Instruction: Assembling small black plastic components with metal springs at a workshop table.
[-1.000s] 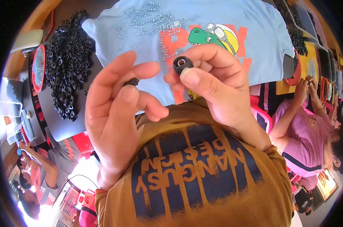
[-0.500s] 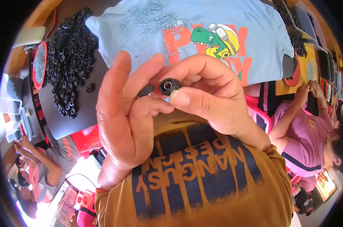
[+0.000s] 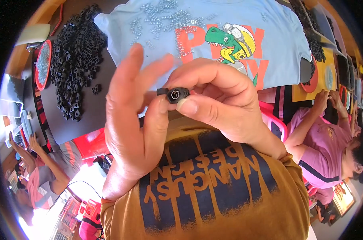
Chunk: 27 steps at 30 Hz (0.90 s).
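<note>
In front of my chest, my right hand (image 3: 225,106) pinches a small black plastic part (image 3: 183,93) between thumb and fingers. A metal coil spring (image 3: 175,95) shows end-on in the part's round hole. My left hand (image 3: 129,116) has its thumb against a smaller black piece (image 3: 162,91), which meets the left side of that part. Its upper fingers are raised and somewhat blurred. Whether the two pieces are joined I cannot tell. Beyond my hands lies a light blue T-shirt (image 3: 149,56), with many loose springs (image 3: 165,16) scattered on its upper left.
A large heap of black plastic parts (image 3: 75,60) covers the dark tabletop (image 3: 61,130) at left. Beside it stands a red-rimmed dish (image 3: 37,80) of springs. People (image 3: 49,172) sit at left, and another person (image 3: 321,144) works at right by a red tray (image 3: 311,82).
The smaller black piece has come up against the part in my right hand. My left thumb has turned more upright, and the left fingers have shifted.
</note>
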Each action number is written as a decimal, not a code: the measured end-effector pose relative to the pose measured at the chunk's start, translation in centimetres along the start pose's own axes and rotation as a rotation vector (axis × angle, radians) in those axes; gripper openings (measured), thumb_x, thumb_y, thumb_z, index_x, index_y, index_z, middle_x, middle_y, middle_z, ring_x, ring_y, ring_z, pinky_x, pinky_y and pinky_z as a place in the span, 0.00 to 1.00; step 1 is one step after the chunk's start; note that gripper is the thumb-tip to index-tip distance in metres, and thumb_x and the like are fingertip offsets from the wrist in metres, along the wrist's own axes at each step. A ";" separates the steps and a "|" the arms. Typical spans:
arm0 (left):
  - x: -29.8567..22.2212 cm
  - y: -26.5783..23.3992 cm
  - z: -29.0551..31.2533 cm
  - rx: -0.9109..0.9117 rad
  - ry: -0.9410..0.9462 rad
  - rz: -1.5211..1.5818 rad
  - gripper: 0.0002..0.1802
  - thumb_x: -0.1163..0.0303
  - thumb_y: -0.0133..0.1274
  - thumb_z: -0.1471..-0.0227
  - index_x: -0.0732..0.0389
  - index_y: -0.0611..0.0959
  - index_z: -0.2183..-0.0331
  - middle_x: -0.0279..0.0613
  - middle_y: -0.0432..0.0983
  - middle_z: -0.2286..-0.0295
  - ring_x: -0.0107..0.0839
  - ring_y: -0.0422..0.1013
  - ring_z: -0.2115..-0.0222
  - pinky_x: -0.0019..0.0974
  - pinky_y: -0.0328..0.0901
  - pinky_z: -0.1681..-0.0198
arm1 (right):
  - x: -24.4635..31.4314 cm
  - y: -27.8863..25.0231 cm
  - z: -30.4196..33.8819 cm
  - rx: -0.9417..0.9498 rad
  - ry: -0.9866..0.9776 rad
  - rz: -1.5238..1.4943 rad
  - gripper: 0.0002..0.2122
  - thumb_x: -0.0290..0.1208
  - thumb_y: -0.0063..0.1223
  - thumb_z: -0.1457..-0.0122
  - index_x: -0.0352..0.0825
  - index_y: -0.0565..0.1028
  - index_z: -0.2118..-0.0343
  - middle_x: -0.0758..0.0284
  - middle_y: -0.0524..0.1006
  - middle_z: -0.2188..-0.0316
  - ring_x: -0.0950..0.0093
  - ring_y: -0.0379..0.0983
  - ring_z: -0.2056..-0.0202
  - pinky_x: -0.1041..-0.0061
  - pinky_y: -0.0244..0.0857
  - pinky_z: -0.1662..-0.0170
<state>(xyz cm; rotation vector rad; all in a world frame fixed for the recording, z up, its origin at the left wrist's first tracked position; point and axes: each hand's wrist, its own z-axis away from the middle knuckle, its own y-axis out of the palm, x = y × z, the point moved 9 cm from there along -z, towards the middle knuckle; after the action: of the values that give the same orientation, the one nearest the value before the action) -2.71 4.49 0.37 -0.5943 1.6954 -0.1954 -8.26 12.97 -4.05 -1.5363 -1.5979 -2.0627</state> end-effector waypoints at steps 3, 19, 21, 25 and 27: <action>0.3 -1.7 0.0 -0.141 -0.042 -0.077 0.16 0.81 0.52 0.53 0.67 0.75 0.58 0.44 0.73 0.64 0.23 0.66 0.74 0.26 0.62 0.70 | 0.7 0.2 -0.1 0.034 -0.098 0.077 0.09 0.17 0.49 0.46 0.26 0.71 0.60 0.61 0.72 0.61 0.75 0.70 0.58 0.76 0.63 0.53; 0.7 -1.7 -0.6 0.022 -0.271 0.261 0.05 0.79 0.49 0.49 0.68 0.77 0.67 0.36 0.69 0.73 0.19 0.62 0.73 0.21 0.56 0.69 | 1.4 -0.5 0.3 -0.086 -0.111 0.380 0.06 0.20 0.55 0.48 0.30 0.75 0.66 0.74 0.74 0.77 0.88 0.65 0.76 0.87 0.55 0.76; 0.7 -1.7 -0.7 0.039 -0.296 0.246 0.05 0.79 0.49 0.49 0.68 0.77 0.68 0.36 0.69 0.74 0.19 0.62 0.73 0.21 0.57 0.69 | 2.0 -0.6 0.4 -0.089 -0.153 0.477 0.05 0.20 0.55 0.49 0.31 0.75 0.68 0.73 0.74 0.78 0.87 0.66 0.77 0.86 0.55 0.77; 0.9 -1.4 -0.7 0.113 -0.346 0.209 0.05 0.79 0.49 0.50 0.68 0.77 0.69 0.37 0.70 0.75 0.20 0.64 0.74 0.22 0.57 0.70 | 3.5 0.1 0.7 0.002 -0.243 0.722 0.07 0.19 0.57 0.52 0.28 0.75 0.67 0.66 0.75 0.75 0.78 0.69 0.74 0.81 0.60 0.72; 0.6 -1.3 -0.9 0.118 -0.311 0.159 0.05 0.80 0.50 0.52 0.68 0.77 0.69 0.39 0.70 0.76 0.23 0.65 0.75 0.24 0.58 0.71 | 3.3 0.4 0.8 0.048 -0.219 0.750 0.09 0.17 0.57 0.52 0.26 0.75 0.66 0.63 0.76 0.72 0.75 0.71 0.71 0.80 0.62 0.67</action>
<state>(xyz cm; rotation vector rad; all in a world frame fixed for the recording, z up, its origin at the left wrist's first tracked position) -3.25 2.91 0.61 -0.3771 1.4109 -0.0829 -9.10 14.92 -1.39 -1.9863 -0.8785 -1.4689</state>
